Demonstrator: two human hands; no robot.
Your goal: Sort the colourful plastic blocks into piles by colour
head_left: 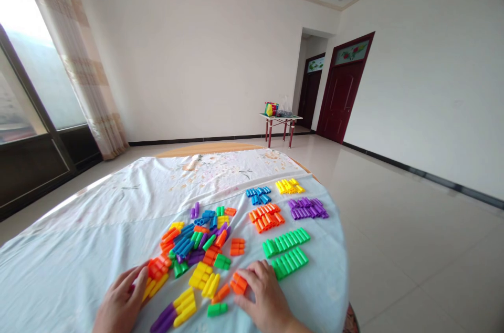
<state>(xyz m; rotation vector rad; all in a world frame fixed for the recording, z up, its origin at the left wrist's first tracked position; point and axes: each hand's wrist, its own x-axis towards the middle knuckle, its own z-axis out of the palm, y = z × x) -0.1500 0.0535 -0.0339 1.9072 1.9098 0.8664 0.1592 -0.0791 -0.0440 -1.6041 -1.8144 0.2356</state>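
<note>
My right hand (265, 293) curls over a short orange tube-shaped plastic block (239, 283), gripping it between thumb and fingers at the table's near side. At the left edge of the loose pile, my left hand (123, 296) has its fingers closed against an orange ribbed block (158, 267); yellow tube blocks (158, 287) lie just below it, partly covered by the hand. Between the hands rest a yellow block (200, 275), a green block (217, 310) and a purple-and-yellow joined piece (175, 312). Blue blocks (185, 241) are mixed into the pile with several other colours.
Right of the pile, blocks lie grouped by colour: green rows (289, 251), orange (266, 217), purple (308, 208), blue (259, 195) and yellow (290, 186). A light cloth (98, 238) covers the round table. Beyond stands a small table (281, 116) with bags.
</note>
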